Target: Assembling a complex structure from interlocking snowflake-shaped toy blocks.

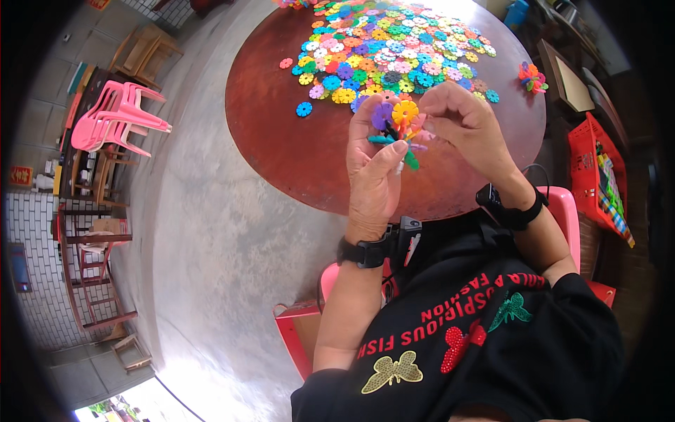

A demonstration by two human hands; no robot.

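Above the near part of the round table, my left hand (376, 165) grips a small cluster of interlocking plastic discs (394, 133). Purple, yellow, teal, green and red notched discs are joined in it at various angles. My right hand (460, 126) is at the cluster's right side, its thumb and index finger pinched together against an orange-red piece. The pinched fingertips partly hide that piece. Beyond both hands, many loose notched discs (394, 56) in mixed colours lie spread over the table.
The round red-brown table (274, 141) bears a finished-looking disc ball (532, 77) at its right edge. A red crate (590, 169) stands to the right. Pink stools (116, 116) and wooden furniture line the left wall. A red box (295, 334) sits beside my seat.
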